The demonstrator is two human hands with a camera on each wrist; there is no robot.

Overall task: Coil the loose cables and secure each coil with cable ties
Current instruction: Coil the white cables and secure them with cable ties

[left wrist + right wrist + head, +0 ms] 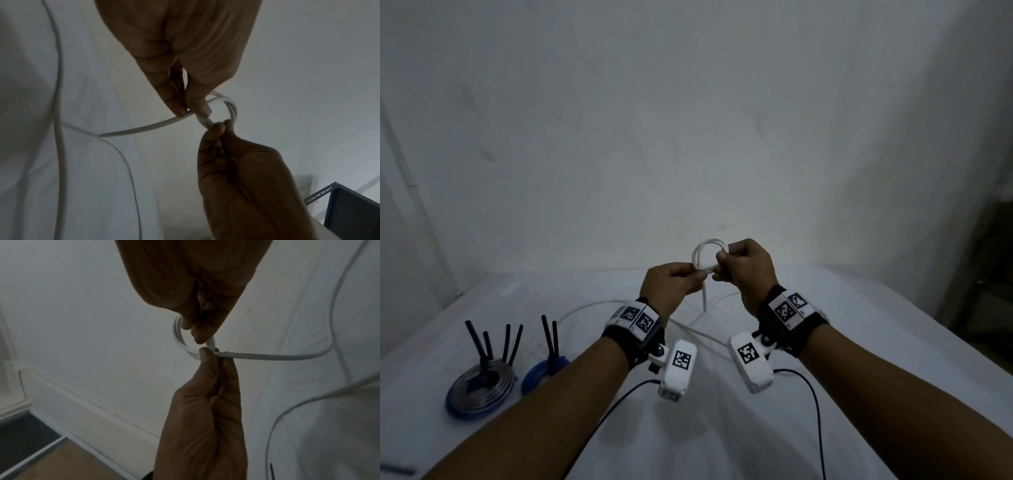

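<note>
A white cable point(700, 248) is wound into a small loop of two or three turns, held up above the white-covered table point(825, 342). My left hand point(700, 274) pinches the loop's lower left side where the strands cross. My right hand point(720, 260) pinches the loop's right side between thumb and fingers. In the left wrist view the left fingertips point(180, 112) clamp the cable point(144, 128) just before the loop. In the right wrist view the loop point(179, 339) sits between both hands. The cable's loose tail point(585, 308) runs down and curves across the table.
Two finished coils lie at the table's left: a grey-and-blue one point(481, 387) and a blue one point(541, 373), each with black ties sticking up. Black wrist-camera leads point(815, 411) hang near the front. A metal rack point(349, 211) stands to the right of the table.
</note>
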